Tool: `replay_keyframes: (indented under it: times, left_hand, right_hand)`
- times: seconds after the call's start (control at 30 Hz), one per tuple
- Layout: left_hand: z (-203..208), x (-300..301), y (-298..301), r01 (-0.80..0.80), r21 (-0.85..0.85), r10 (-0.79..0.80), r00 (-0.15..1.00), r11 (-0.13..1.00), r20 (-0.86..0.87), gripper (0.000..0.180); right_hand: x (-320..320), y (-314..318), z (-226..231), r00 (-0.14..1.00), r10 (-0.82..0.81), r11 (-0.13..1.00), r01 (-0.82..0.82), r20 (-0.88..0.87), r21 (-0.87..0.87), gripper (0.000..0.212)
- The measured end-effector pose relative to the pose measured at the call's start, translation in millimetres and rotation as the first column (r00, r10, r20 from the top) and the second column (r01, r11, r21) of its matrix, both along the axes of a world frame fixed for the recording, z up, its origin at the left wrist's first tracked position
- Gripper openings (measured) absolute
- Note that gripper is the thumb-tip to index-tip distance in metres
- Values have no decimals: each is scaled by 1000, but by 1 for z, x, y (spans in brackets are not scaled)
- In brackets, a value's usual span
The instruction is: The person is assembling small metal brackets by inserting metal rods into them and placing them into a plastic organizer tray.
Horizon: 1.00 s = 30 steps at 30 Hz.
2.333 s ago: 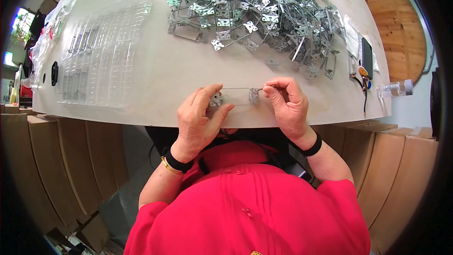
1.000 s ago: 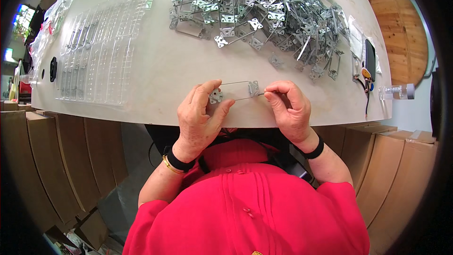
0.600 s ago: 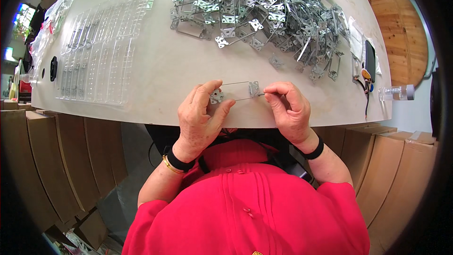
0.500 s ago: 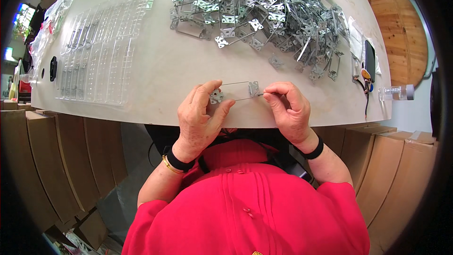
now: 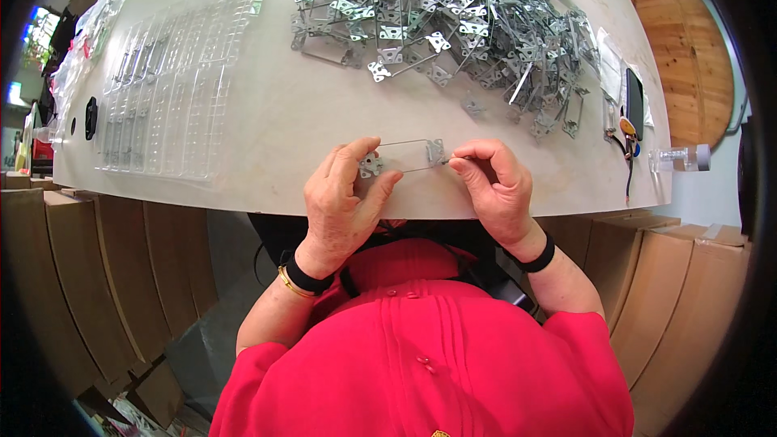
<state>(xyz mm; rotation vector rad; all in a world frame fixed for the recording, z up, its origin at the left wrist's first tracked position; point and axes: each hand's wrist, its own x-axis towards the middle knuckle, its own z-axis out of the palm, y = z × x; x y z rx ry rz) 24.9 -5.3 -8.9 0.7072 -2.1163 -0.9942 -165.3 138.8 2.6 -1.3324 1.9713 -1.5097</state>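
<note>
Between my hands, just above the near part of the table, is a metal wire bracket (image 5: 435, 152): two thin parallel rods joining a small grey plate at each end. My left hand (image 5: 344, 190) grips its left end plate between fingers and thumb. At the right end, the thumb and forefinger of my right hand (image 5: 495, 188) pinch together by the rod's tip; what exactly lies in that pinch is too small to make out. A large heap of similar metal brackets (image 5: 437, 40) covers the far middle and right of the table.
At left lie clear plastic trays (image 5: 212, 113), a few slots filled with metal parts. A small black object (image 5: 91, 118) is beside them. To the right are a phone (image 5: 634, 101), a cord with a yellow tag (image 5: 627, 127) and a clear bottle (image 5: 680, 159). Cardboard boxes (image 5: 105, 275) stand below the table.
Almost nothing differs. My right fingers have shifted very slightly at the bracket's right end; my left hand keeps its grip.
</note>
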Motion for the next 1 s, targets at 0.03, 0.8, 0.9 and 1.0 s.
replay_keyframes:
  times: [0.03,0.8,0.9,1.0]
  left_hand:
    - [0,0,1,-4,18,4,1000,1000,-2,46]
    - [1,-1,-2,14,-18,-14,1000,1000,-7,44]
    - [6,-1,-2,32,-19,-32,999,999,1,42]
    - [12,0,-3,40,27,-41,998,999,38,41]
  right_hand:
    - [0,0,-1,1000,-2,1000,2,-1,2,18]
    - [0,-4,-1,998,27,999,-29,-52,-33,13]
    - [2,-2,4,1000,-26,998,26,-7,-60,15]
    - [-3,-2,-1,988,19,995,-34,-155,-97,17]
